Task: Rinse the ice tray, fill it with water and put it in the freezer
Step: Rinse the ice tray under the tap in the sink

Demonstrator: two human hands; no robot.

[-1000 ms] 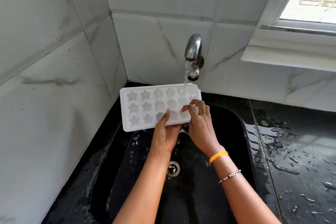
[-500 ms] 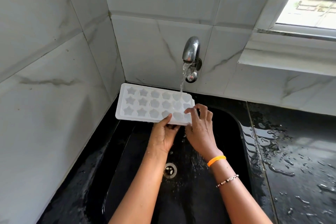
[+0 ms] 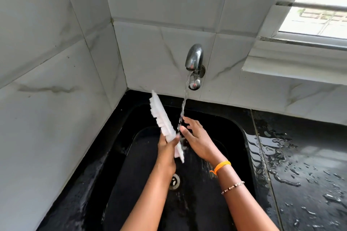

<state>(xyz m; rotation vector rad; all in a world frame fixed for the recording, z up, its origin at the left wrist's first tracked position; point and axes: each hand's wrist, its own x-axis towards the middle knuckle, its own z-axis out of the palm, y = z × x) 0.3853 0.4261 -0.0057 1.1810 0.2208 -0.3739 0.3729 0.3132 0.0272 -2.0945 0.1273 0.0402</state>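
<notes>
Currently left hand (image 3: 166,148) alone is gripping tilted ice tray (image 3: 165,124), right hand (image 3: 195,133) spreading open beside it; wet tray risking slipping into sink (image 3: 234,137)

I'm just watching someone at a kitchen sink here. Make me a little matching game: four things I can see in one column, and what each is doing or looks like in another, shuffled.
Things:
1. ice tray
2. tap
3. left hand
4. right hand

States:
A. fingers spread, in the falling water
B. running a stream into the black sink
C. tipped up on edge, beside the stream
D. grips the white tray's lower end

Pairs: 1-C, 2-B, 3-D, 4-A
</notes>
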